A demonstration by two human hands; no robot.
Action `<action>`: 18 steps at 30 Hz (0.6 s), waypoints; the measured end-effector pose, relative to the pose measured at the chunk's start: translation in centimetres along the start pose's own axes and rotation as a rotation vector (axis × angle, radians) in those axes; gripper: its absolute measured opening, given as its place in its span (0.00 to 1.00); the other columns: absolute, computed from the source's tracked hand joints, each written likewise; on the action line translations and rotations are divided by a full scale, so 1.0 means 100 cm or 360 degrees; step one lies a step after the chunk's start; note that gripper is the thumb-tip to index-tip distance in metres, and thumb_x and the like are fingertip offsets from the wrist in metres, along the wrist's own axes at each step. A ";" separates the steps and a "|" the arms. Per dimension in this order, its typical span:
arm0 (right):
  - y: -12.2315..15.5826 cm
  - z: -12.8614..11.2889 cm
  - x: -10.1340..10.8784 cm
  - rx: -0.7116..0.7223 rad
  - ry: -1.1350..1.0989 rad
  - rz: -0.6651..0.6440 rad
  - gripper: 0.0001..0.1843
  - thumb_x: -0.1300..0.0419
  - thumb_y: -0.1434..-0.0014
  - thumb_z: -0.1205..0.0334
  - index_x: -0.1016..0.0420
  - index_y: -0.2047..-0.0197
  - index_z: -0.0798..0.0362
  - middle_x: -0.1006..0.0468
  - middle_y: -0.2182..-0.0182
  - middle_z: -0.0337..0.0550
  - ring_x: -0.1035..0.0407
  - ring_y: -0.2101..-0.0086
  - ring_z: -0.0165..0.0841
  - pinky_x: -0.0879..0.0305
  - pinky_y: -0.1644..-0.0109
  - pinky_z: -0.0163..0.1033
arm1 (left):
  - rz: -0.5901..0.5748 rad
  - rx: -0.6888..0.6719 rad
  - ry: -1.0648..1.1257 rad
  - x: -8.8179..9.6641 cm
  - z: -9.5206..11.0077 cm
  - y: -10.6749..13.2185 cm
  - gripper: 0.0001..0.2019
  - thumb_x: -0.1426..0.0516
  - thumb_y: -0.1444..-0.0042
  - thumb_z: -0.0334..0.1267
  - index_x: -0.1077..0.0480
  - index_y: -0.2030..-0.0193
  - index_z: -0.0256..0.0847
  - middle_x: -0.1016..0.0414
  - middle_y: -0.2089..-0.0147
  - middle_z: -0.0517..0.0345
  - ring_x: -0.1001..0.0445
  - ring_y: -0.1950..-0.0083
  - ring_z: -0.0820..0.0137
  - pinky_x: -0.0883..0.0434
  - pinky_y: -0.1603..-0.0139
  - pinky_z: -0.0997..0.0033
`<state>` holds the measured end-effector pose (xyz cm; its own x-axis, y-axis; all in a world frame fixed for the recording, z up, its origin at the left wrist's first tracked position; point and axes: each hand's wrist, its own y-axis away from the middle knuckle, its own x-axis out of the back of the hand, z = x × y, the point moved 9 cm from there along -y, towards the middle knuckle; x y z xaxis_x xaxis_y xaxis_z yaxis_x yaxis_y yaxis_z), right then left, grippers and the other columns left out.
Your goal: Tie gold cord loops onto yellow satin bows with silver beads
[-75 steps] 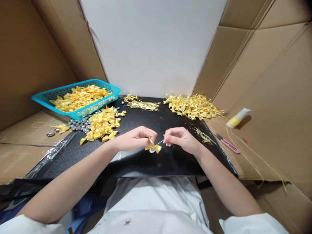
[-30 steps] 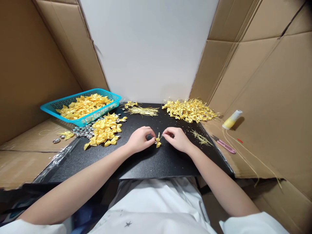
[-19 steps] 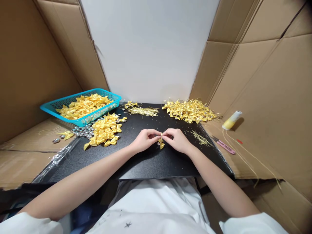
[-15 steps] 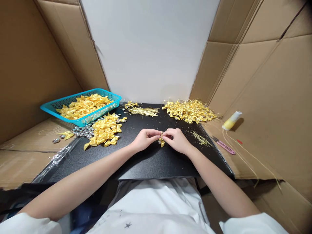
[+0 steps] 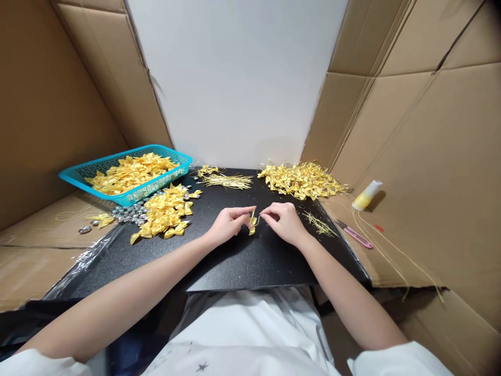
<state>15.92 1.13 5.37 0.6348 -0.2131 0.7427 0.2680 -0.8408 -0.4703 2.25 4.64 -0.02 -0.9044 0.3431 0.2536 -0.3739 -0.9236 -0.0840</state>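
Observation:
Over the middle of the black table, my left hand (image 5: 231, 225) pinches a yellow ribbon bow (image 5: 252, 227), which hangs just below its fingertips. A thin yellow cord (image 5: 257, 218) loops out from the bow toward the right. My right hand (image 5: 285, 221) is closed, thumb and forefinger pinching the end of this cord. Left of my hands lies a pile of yellow ribbon bows (image 5: 166, 211), with silvery beads (image 5: 131, 212) beside it. Short cut cords (image 5: 229, 181) lie in a bundle beyond my hands.
A turquoise basket (image 5: 129, 197) of yellow bows stands back left. Corded bows (image 5: 301, 179) are heaped back right. Cord scraps (image 5: 319, 223), a pink craft knife (image 5: 357, 236) and a cord spool (image 5: 367, 195) lie to the right. Cardboard walls (image 5: 422, 156) flank the table.
My hands have moved slightly apart, the right one drawing the cord out from the bow. The bow has shifted a little left with my left hand. The view has shifted slightly.

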 end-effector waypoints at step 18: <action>0.001 0.002 -0.008 -0.0090 0.0069 -0.0132 0.05 0.39 0.41 0.67 0.21 0.68 0.52 0.22 0.71 0.37 0.33 0.70 0.28 0.50 0.54 0.41 | 0.0403 -0.0161 -0.0414 0.032 0.011 0.002 0.13 0.44 0.51 0.39 0.24 0.63 0.34 0.23 0.73 0.56 0.33 0.76 0.74 0.38 0.75 0.76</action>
<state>15.56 1.32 4.63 0.5797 -0.1618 0.7986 0.2764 -0.8830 -0.3795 -0.48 5.38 1.87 -0.8933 0.0395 0.4477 -0.1756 -0.9476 -0.2668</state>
